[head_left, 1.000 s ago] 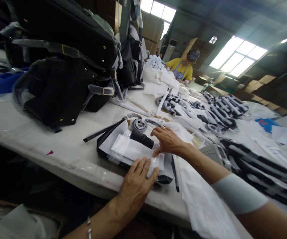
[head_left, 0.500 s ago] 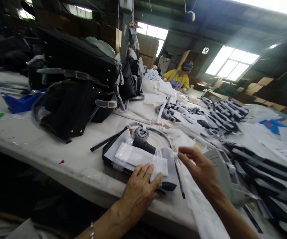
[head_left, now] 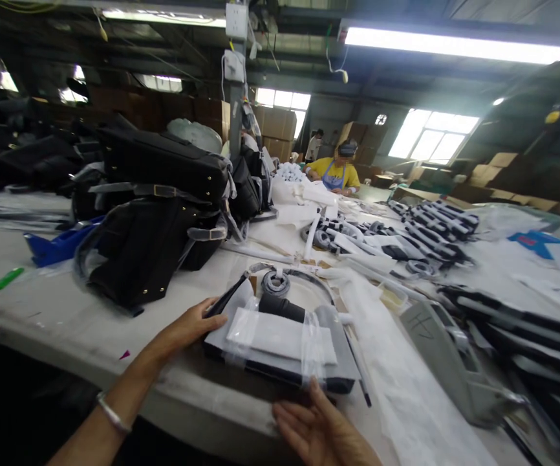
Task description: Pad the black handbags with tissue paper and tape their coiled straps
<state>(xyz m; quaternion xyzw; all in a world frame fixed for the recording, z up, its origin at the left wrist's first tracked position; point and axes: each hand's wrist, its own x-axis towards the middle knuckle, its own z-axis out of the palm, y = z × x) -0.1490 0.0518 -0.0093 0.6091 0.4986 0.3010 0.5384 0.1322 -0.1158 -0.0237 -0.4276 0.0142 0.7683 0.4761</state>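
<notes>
A flat black bag (head_left: 343, 386) lies near the table's front edge, with grey-white sheeting and a white wrapped packet (head_left: 280, 340) taped on top by clear tape. A black rolled piece (head_left: 280, 307) sits behind the packet, and a coiled wrapped strap (head_left: 275, 283) behind that. My left hand (head_left: 200, 323) grips the bag's left corner, thumb on top, other fingers partly hidden. Below the front edge, my right hand (head_left: 316, 421) is palm up with fingers apart, its thumb at the bag's taped front edge.
Stacked black bags (head_left: 149, 220) stand at left by a blue tape dispenser (head_left: 59, 246) and a green cutter (head_left: 6, 279). A grey tape dispenser (head_left: 454, 362) and white sheeting (head_left: 381, 362) are at right. Wrapped straps (head_left: 435, 226) lie beyond. A person in yellow (head_left: 335, 173) works across the table.
My left hand has moved from the bag's front to its left corner. My right hand has come from the bag's right side down to its front edge. The view has tilted up.
</notes>
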